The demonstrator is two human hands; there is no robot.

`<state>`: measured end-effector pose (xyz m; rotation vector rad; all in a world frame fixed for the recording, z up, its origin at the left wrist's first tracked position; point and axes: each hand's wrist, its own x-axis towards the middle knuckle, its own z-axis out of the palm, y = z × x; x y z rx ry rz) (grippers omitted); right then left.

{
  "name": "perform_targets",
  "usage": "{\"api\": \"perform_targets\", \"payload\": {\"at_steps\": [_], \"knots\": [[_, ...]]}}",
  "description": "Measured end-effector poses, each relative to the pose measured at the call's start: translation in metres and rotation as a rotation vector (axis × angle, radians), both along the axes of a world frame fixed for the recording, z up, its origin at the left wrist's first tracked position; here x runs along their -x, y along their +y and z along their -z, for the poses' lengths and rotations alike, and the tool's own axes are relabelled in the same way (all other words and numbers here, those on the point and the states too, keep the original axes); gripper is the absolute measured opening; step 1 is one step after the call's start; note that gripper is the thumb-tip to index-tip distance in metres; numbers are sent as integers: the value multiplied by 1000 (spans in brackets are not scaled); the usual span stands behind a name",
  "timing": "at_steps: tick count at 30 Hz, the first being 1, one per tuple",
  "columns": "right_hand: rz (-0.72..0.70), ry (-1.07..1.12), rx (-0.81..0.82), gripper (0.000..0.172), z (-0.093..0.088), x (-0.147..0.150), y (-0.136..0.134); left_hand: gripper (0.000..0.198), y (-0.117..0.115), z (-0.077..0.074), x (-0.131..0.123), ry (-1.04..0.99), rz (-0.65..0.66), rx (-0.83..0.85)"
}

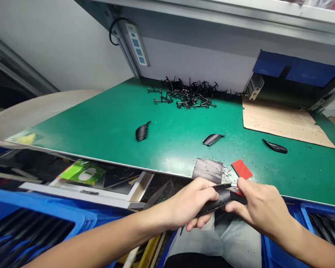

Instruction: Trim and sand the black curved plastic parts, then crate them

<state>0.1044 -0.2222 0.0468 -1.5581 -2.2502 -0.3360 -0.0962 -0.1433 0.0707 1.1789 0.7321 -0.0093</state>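
Above my lap, my left hand (pixel 199 199) is closed around a black curved plastic shell (pixel 219 201), its fingers under it and its thumb on top. My right hand (pixel 261 204) is closed at the shell's right end, on a small red-and-black tool (pixel 238 191) with a bright metal part against the shell. The fingers hide most of that tool. Just beyond the hands, a grey scuffed pad (pixel 208 170) and a red flat piece (pixel 242 169) lie at the table edge, with shavings between them.
Three black leaf-shaped shells (pixel 142 131) (pixel 212 139) (pixel 275 146) lie on the green table (pixel 106 123). Behind them are a heap of black T-shaped parts (pixel 190 95) and a cardboard sheet (pixel 284 121). Blue bins (pixel 83 219) of black parts flank my lap; an open drawer (pixel 100 186) is left.
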Motion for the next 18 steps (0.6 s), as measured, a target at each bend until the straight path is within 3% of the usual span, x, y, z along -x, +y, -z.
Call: {"api": "perform_targets", "payload": {"at_steps": [3,6,12,15,18], "knots": [[71,-52,-27,78,1,1,2,24,-2,-6,0,70,7,-27],[80,-78,51,83,7,-2,2,23,0,-11,0,168,65,-93],[11,-89,433,81,12,-10,0,28,2,-15,-9,295,196,-361],[38,67,674,71,7,-26,-3,29,2,-16,-16,297,224,-433],[66,399,844,65,5,-47,-8,28,3,-18,-23,293,230,-440]]}}
